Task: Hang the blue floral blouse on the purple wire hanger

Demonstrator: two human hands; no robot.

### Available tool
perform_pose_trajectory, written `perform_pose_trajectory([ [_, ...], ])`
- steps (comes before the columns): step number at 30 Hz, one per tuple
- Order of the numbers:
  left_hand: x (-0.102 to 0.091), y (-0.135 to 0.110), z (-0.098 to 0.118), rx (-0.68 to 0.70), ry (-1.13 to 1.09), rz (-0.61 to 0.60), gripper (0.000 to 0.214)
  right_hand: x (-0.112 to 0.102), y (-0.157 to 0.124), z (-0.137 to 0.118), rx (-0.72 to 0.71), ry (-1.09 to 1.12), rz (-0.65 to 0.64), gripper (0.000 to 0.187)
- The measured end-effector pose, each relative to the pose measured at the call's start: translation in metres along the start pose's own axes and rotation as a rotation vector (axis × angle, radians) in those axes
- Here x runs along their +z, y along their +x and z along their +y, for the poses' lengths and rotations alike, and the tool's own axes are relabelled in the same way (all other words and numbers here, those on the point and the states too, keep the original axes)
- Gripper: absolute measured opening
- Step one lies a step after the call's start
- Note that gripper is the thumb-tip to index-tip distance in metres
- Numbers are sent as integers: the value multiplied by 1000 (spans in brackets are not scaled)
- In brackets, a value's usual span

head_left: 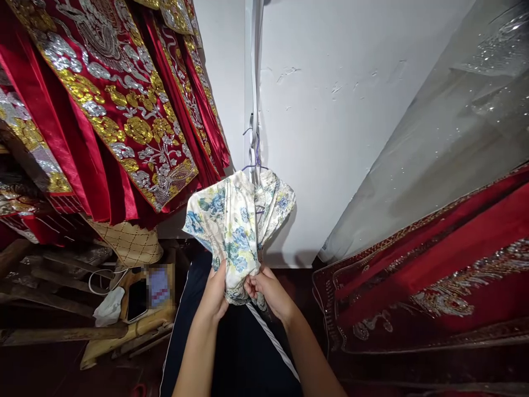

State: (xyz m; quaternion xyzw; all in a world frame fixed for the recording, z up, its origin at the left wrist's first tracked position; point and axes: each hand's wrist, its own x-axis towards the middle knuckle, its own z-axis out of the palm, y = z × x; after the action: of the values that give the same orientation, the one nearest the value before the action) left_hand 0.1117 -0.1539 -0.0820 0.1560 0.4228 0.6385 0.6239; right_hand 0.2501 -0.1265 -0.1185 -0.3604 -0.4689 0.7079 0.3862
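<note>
A white short-sleeved shirt point(242, 220) with blue flowers hangs from a thin purple hanger point(257, 166) against the white wall. Its front is parted near the neck, and its lower part is gathered between my hands. My left hand point(215, 292) grips the left side of the bunched cloth, thumb on top and fingers behind it. With fingers curled in a pinch, my right hand point(263, 284) holds the shirt's lower right edge. A pale striped strip point(273, 342) runs down from beneath the shirt over my dark clothing.
Red embroidered garments point(136, 121) hang at the left. A bamboo stool point(155, 317) at the lower left bears a phone point(138, 300), a crumpled tissue point(109, 307) and a cable. Sheer plastic-like covering point(397, 171) and red beaded cloth point(433, 286) fill the right.
</note>
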Motion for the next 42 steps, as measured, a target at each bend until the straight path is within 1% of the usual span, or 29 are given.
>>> perform_pose_trajectory([
  [3, 2, -2, -1, 8, 2, 42, 54, -1, -3, 2, 1, 165, -23, 23],
  [5, -1, 0, -4, 42, -2, 85, 49, -6, -3, 2, -24, 228, 15, 26],
  [6, -5, 3, -7, 98, -3, 117, 46, -10, -3, 1, -37, 237, 51, 27],
  [7, -11, 5, -10, 194, 4, 171, 43, -14, -3, 1, -45, 222, 81, 28],
  [8, -17, 9, -14, 331, 30, 246, 41, -18, -2, 1, -48, 183, 97, 30],
  [10, -31, 15, -24, 650, 166, 430, 42, -24, -2, 2, -37, 57, 86, 33],
  [11, -37, 17, -29, 775, 276, 490, 42, -26, -1, 4, -31, -5, 82, 36],
  [12, -41, 19, -35, 844, 400, 490, 41, -26, 0, 7, -34, -51, 97, 37],
  [13, -44, 20, -41, 854, 523, 423, 40, -24, 1, 10, -48, -86, 125, 39],
  [14, -44, 21, -47, 813, 626, 309, 39, -22, 3, 14, -75, -116, 156, 40],
  [16, -40, 23, -59, 675, 741, 57, 36, -15, 6, 22, -144, -187, 187, 41],
  [17, -36, 23, -63, 617, 767, -35, 31, -12, 8, 25, -171, -233, 178, 41],
  [19, -29, 24, -69, 574, 786, -122, 19, -7, 8, 30, -193, -320, 128, 42],
  [21, -25, 23, -71, 595, 800, -163, 18, -4, 7, 27, -173, -350, 76, 43],
  [22, -25, 22, -71, 611, 816, -175, 19, -4, 6, 21, -157, -338, 57, 44],
  [24, -27, 21, -71, 640, 874, -194, 20, -6, 6, 1, -146, -278, 54, 43],
  [25, -29, 21, -72, 648, 917, -198, 20, -7, 8, -15, -159, -240, 75, 42],
  [27, -32, 21, -74, 660, 1005, -195, 21, -10, 17, -54, -221, -179, 135, 36],
  [28, -33, 22, -76, 662, 1042, -194, 21, -12, 23, -77, -251, -140, 198, 36],
  [30, -34, 25, -79, 665, 1099, -198, 21, -12, 38, -123, -296, -113, 237, 35],
  [32, -34, 29, -81, 670, 1141, -223, 20, -8, 50, -159, -399, -62, 253, 31],
  [34, -34, 34, -79, 667, 1168, -253, 18, -1, 55, -180, -501, -28, 267, 28],
  [36, -31, 40, -71, 642, 1184, -283, 18, 6, 53, -182, -539, -67, 219, 28],
  [38, -22, 43, -54, 648, 1165, -305, 14, 12, 47, -174, -528, -139, 150, 30],
  [40, -4, 42, -25, 736, 1078, -320, 11, 14, 42, -164, -523, -184, 126, 31],
  [42, 23, 39, 12, 884, 927, -328, 28, 15, 37, -160, -537, -197, 143, 31],
])
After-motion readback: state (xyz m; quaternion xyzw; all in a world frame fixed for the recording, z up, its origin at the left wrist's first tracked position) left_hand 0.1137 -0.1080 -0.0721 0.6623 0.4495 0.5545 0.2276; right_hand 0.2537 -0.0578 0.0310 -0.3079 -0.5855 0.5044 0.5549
